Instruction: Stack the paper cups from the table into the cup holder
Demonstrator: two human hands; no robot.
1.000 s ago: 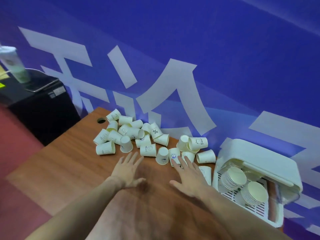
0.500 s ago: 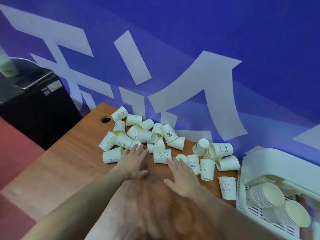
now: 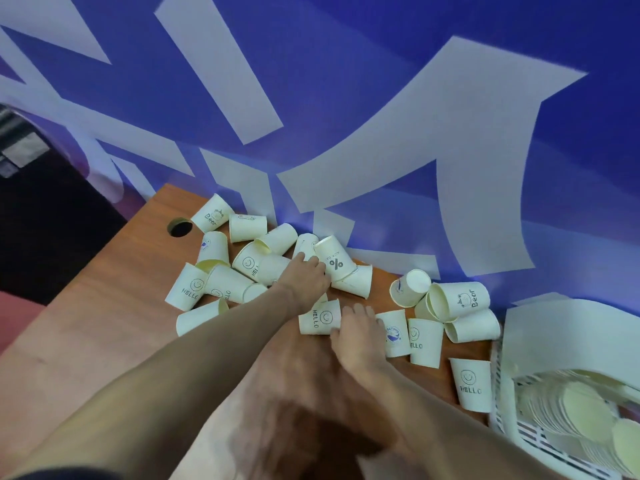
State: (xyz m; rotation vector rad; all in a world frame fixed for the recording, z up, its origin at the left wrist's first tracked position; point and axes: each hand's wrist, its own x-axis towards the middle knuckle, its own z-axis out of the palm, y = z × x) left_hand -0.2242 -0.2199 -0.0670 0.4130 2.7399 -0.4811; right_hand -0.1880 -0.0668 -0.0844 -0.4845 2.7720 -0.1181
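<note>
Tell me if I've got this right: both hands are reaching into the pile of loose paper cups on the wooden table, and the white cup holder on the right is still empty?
Not quite. In the head view the white cup holder already holds stacks of nested cups. The rest stands: the left hand and right hand are among the loose paper cups on the wooden table.

Just one head-worn cam, looking forward and down over the wooden table (image 3: 86, 323), pretty close in, facing the blue wall (image 3: 381, 81) right behind it.
</note>
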